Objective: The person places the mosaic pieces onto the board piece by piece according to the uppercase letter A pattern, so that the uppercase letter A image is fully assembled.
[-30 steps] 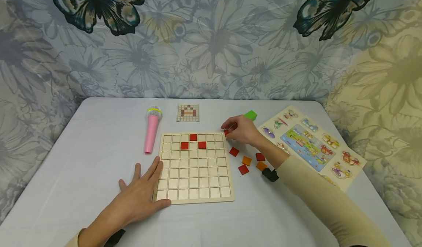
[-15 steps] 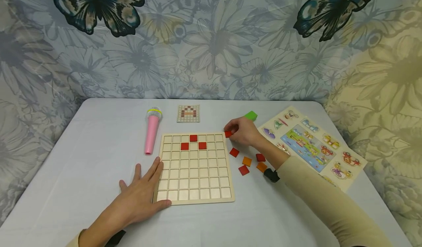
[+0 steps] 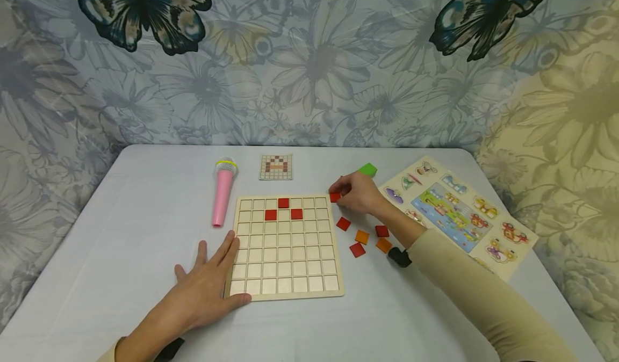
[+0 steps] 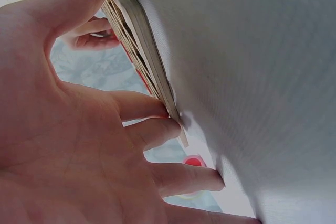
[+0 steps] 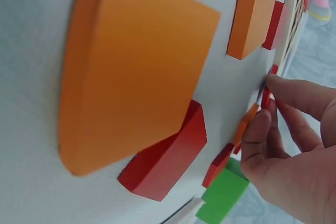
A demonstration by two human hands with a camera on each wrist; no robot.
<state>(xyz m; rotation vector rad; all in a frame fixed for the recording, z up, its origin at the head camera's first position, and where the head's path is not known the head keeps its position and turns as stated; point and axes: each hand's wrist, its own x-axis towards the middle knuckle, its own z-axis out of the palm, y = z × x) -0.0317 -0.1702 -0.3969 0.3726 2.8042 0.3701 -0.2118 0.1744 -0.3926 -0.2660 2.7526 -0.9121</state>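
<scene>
My left hand (image 3: 200, 287) lies with fingers straight and spread along the left edge of a wooden grid board (image 3: 285, 254), its thumb at the near left corner. In the left wrist view the fingertips (image 4: 170, 127) meet the board's side. At the far right corner of the board, my right hand (image 3: 360, 193) pinches a red square tile (image 3: 335, 197) between thumb and fingers. Three red tiles sit in the grid: one tile (image 3: 283, 203) in the far row, and two, a left tile (image 3: 271, 215) and a right tile (image 3: 296, 214), in the row below.
Loose red tiles (image 3: 343, 223) and orange tiles (image 3: 361, 237) lie right of the board. Beyond are a green block (image 3: 368, 169) and a picture puzzle board (image 3: 503, 227). A pattern card (image 3: 276, 167) and a pink toy microphone (image 3: 223, 193) lie toward the back.
My right hand has shifted slightly to the right, and more of the red tile shows in its fingers. The left hand stays in place on the board's edge.
</scene>
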